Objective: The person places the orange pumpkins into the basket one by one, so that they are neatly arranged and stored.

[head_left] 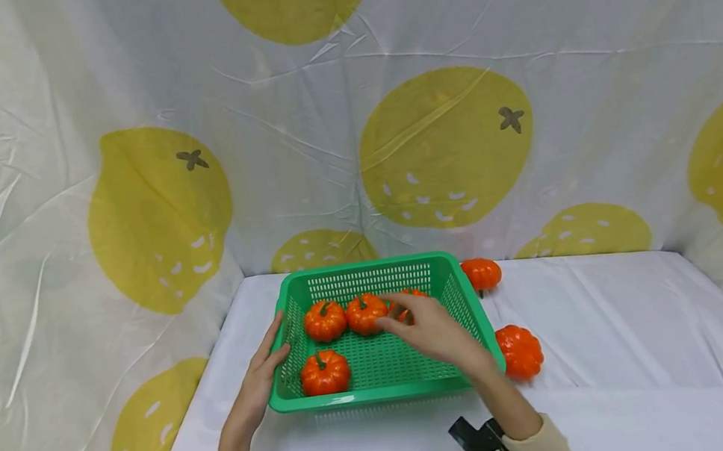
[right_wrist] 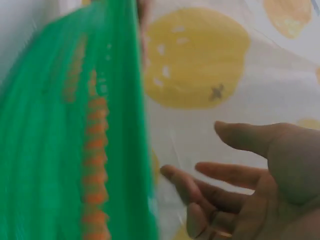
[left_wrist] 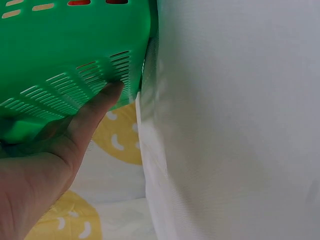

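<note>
A green plastic basket (head_left: 382,394) stands on the white-covered table, with several small orange pumpkins inside. One pumpkin (head_left: 325,372) sits near its front left corner; two more, a left one (head_left: 325,322) and a middle one (head_left: 363,318), lie side by side farther back. Another pumpkin (head_left: 419,292) is partly hidden behind my right hand (head_left: 431,330). That hand hovers over the basket, fingers loosely bent and apart, holding nothing in the right wrist view. My left hand (head_left: 260,377) rests against the basket's left side, an extended digit (left_wrist: 100,105) touching the slotted outer wall.
Two pumpkins lie on the table to the right of the basket: one by the back corner (head_left: 481,273), one by the front corner (head_left: 519,353). A lemon-print curtain (head_left: 299,158) hangs behind and at the sides. Black wrist mounts (head_left: 475,437) stick out from the forearms.
</note>
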Demonstrator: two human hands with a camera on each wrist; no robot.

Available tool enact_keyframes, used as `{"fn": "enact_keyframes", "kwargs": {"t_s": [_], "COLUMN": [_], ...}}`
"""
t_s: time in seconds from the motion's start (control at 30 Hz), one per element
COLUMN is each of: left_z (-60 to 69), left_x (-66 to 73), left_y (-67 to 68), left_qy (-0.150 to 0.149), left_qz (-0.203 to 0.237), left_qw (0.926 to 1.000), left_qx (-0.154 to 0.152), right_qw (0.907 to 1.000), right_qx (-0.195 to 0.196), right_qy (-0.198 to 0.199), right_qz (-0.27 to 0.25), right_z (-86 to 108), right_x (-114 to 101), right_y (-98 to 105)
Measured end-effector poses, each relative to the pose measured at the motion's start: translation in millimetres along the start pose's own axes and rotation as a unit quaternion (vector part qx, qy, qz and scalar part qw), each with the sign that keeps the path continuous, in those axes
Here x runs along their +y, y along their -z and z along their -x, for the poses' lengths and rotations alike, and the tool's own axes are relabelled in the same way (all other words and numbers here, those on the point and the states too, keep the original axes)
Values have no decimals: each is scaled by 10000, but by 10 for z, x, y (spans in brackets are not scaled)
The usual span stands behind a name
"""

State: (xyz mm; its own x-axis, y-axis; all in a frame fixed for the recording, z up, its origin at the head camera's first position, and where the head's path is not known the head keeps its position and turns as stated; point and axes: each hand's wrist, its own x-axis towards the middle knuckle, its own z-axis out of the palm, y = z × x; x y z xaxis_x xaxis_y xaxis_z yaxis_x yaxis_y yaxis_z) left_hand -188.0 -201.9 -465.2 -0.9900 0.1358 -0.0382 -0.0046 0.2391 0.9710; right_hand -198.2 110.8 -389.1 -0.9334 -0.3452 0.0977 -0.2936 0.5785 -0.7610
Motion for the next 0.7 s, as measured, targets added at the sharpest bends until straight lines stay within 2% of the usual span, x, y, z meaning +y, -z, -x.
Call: {"fn": "enact_keyframes", "kwargs": {"t_s": [0.2,0.33,0.43,0.53,0.7], "left_z": [0,-4,-4,-5,1], "left_x": [-14,-16,-16,-17,-19], "left_y": [0,-3,-1,3,1], "left_qy": [9,33,29,20,39], "left_qz": [0,-1,1,3,-16], "left_qw": [10000,10000,10000,10000,10000], "left_qx": [19,7,2,-10,10], "right_qw": [9932,9846,9828,9875,9932], "right_qx": [984,1296,1212,853,334], "right_qy": [163,-37,-329,-533,-459], "right_qz": [607,1171,1356,1211,1019], "right_z": [315,561,736,900,1107], "right_x": [441,841,1138,1411,1750], "right_y": [689,1028,1151,1168,1061]}}
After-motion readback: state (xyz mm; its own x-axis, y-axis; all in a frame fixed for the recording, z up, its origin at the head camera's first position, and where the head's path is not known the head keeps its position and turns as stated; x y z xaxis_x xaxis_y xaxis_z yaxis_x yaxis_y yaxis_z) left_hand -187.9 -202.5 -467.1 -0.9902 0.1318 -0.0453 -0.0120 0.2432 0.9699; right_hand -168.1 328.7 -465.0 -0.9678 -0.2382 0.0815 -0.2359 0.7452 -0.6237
